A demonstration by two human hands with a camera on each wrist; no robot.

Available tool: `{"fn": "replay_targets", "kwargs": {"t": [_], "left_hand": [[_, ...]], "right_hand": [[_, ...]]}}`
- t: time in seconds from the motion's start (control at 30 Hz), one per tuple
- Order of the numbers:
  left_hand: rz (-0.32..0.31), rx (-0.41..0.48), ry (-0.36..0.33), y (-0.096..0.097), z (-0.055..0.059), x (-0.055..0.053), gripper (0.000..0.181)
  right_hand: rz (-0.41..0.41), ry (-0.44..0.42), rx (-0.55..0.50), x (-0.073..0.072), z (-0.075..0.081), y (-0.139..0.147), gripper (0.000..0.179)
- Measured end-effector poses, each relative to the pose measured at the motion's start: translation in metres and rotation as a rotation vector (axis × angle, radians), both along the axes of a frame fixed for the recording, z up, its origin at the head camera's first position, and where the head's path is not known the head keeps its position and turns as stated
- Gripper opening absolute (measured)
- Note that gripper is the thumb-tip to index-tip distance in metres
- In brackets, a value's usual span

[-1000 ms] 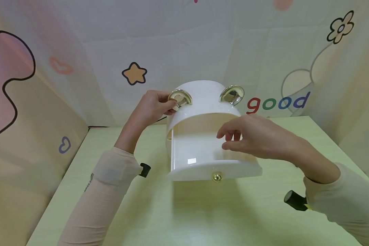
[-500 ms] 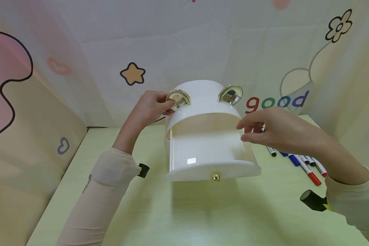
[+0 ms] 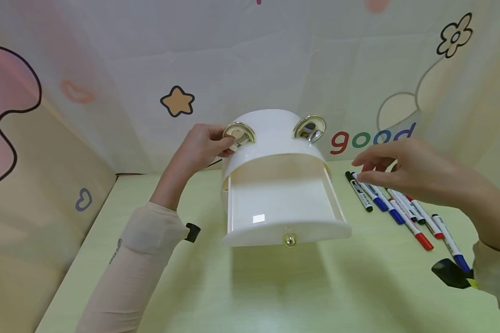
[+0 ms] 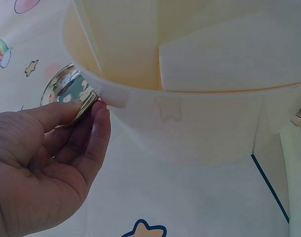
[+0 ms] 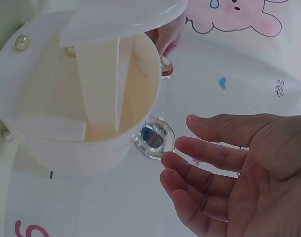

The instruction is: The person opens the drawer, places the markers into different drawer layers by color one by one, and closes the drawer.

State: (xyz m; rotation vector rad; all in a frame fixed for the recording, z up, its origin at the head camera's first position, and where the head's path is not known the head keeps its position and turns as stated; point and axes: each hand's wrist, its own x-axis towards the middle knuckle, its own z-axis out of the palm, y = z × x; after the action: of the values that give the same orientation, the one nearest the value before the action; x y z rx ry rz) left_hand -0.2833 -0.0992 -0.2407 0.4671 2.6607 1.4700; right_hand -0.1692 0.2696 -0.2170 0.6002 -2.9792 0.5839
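Observation:
A white rounded box (image 3: 272, 127) with two gold ears stands on the table, its drawer (image 3: 281, 194) pulled out toward the person. On the drawer's front is a gold knob (image 3: 290, 240). My left hand (image 3: 200, 147) pinches the box's left ear (image 4: 66, 91) between thumb and fingers. To the right of the box, my right hand (image 3: 421, 171) hovers with relaxed fingers and holds nothing. In the right wrist view, the right ear (image 5: 154, 138) lies just beyond its fingertips. The drawer's inside looks bare in the head view.
Several markers (image 3: 400, 210) with black, blue and red caps lie on the light green table (image 3: 183, 286), below and around the right hand. A patterned cloth (image 3: 250, 69) hangs behind the box and along both sides.
My right hand has moved right, from over the drawer to above the markers, bringing them into sight. My left hand stays on the ear, and the view has shifted slightly.

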Motion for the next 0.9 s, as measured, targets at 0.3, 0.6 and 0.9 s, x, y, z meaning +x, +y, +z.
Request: {"fn": "replay_targets", "kwargs": {"t": [0.3, 0.6, 0.9], "left_hand": [[0.005, 0.002, -0.013, -0.001, 0.0, 0.0, 0.029], [0.003, 0.011, -0.015, -0.001, 0.0, 0.002, 0.029], [0.006, 0.016, -0.013, 0.0, 0.0, 0.002, 0.027]], "right_hand": [[-0.07, -0.021, 0.009, 0.001, -0.006, 0.017, 0.033], [-0.137, -0.059, 0.009, -0.003, -0.022, 0.044, 0.031], [-0.208, -0.127, -0.022, -0.007, -0.042, 0.071, 0.038]]}}
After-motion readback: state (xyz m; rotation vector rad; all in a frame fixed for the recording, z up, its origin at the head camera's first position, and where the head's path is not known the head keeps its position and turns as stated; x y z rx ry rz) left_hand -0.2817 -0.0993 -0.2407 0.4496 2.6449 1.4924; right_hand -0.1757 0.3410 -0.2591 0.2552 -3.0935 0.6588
